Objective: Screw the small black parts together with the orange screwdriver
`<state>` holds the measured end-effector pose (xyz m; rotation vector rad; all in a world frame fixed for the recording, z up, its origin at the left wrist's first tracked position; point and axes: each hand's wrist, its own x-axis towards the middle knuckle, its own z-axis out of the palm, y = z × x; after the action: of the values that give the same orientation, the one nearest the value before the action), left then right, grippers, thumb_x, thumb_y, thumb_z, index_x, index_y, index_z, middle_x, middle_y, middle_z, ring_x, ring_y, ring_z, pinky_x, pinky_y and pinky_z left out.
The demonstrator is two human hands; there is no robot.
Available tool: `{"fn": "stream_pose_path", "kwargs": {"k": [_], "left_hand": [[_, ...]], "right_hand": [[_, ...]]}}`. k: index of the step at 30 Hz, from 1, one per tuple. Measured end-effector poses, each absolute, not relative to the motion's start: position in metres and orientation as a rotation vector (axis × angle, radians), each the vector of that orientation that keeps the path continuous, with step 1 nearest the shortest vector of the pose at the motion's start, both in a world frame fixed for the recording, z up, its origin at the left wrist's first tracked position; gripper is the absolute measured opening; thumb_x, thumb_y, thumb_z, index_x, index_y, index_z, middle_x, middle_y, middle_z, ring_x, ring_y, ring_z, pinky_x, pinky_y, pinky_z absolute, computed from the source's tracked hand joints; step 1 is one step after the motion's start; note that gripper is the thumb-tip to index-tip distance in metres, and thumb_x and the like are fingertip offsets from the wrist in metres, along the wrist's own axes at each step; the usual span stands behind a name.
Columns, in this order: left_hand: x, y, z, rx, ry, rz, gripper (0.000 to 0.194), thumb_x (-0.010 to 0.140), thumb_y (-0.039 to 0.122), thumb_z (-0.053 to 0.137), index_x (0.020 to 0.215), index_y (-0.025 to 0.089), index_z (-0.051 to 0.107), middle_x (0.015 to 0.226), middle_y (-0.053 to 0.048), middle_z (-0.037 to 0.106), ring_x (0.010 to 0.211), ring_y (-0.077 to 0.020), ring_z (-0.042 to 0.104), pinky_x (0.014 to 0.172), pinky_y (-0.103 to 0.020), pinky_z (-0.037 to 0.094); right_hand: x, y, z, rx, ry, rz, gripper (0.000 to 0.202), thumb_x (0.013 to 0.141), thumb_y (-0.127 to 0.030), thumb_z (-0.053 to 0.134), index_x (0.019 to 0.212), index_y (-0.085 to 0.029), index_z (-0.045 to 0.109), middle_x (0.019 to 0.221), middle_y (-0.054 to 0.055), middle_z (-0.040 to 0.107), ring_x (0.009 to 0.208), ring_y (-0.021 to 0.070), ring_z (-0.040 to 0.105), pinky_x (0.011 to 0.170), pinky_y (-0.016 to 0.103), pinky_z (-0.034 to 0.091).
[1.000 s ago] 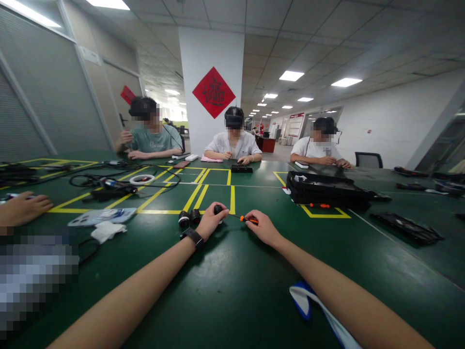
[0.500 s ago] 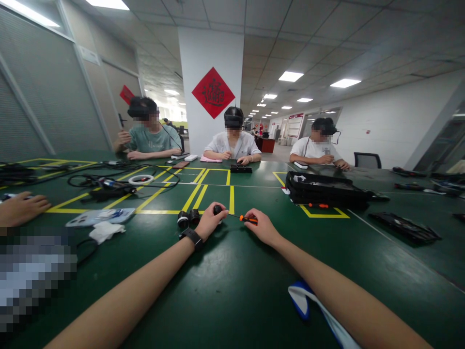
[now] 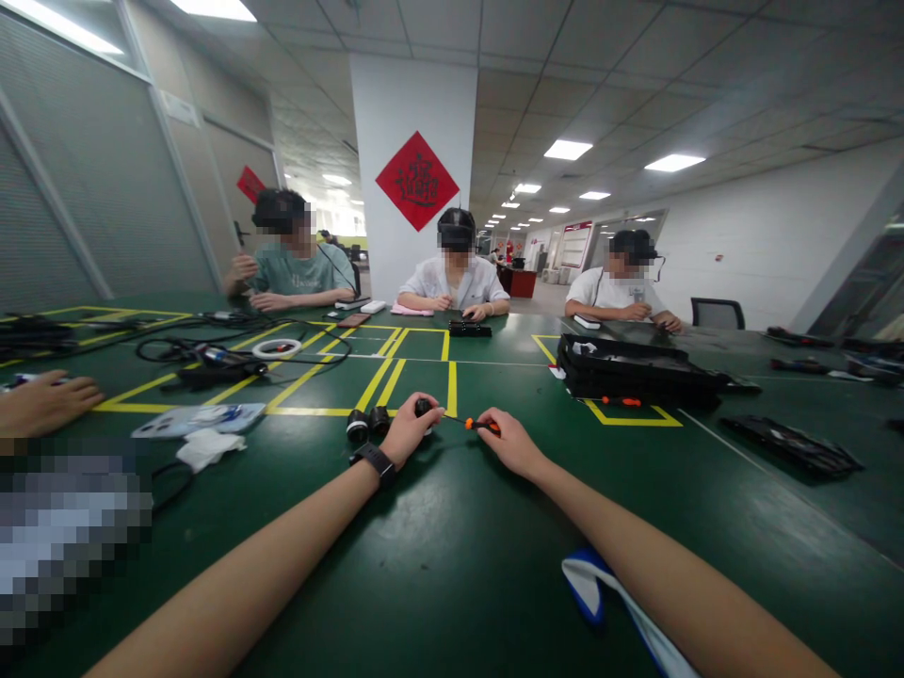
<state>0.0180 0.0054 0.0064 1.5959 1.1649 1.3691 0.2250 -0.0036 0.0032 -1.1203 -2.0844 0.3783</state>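
Note:
My left hand, with a black watch on its wrist, is closed round a small black cylindrical part above the green table. In my right hand is an orange and black screwdriver, held by its handle between the fingers. The thin shaft points left and its tip reaches my left fingertips; the exact contact point is too small to make out. Two similar dark cylinders, one with a pale ring and the other all dark, stand just left of my left hand.
Black trays and an orange screwdriver lie at the right. A phone, a tissue and cables are at the left, near another person's hand. A blue-white strap lies near my right forearm.

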Motion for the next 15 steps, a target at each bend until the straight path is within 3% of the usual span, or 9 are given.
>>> {"fn": "stream_pose_path", "kwargs": {"k": [15], "left_hand": [[0.0188,0.0050,0.0054,1.545,1.167,1.379,0.031,0.064,0.041,0.059,0.083,0.017,0.054,0.065,0.002,0.056,0.060,-0.0114,0.052,0.058,-0.024,0.040]], "right_hand": [[0.2259,-0.0013,0.0013,-1.070,-2.046,0.413,0.015,0.074,-0.018,0.051,0.089,-0.017,0.055,0.086,0.002,0.055,0.081,0.0141,0.049,0.076,0.029,0.038]]}}
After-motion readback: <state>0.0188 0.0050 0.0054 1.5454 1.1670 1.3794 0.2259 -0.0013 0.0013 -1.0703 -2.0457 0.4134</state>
